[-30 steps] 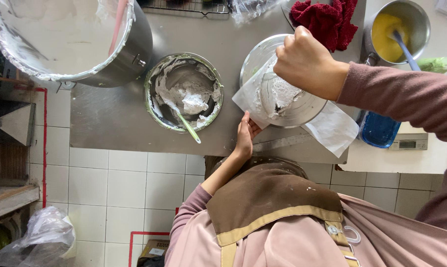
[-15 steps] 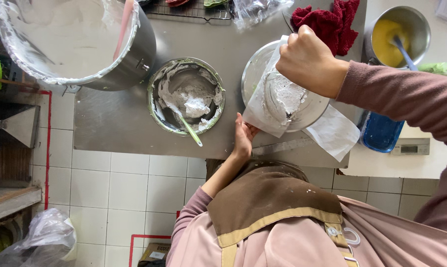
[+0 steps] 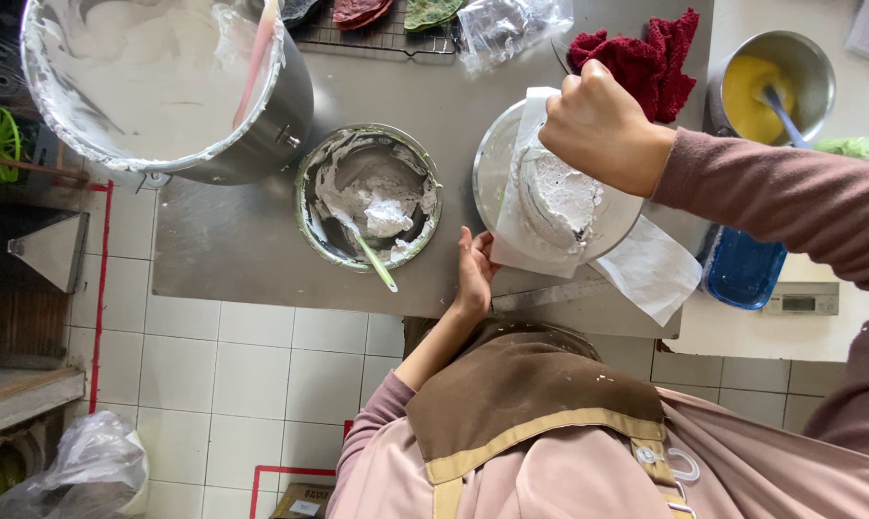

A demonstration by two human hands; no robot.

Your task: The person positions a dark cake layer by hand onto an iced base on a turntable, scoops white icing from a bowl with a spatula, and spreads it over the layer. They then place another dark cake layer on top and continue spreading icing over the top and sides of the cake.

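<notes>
The right hand [image 3: 603, 125] grips a white paper sheet [image 3: 535, 207] smeared with grey batter over a steel bowl [image 3: 497, 163], while the left hand [image 3: 475, 269], fingers open, steadies the sheet's near-left edge.

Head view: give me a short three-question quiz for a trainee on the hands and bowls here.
1. True or false: the right hand grips the top of the white paper sheet over the metal bowl.
2. What lies in the middle bowl of grey cream? A) a whisk B) a green-handled spatula C) a ladle
3. Fill in: the small pot at the far right holds a ___ liquid.
Key: 1 true; 2 B; 3 yellow.
</notes>
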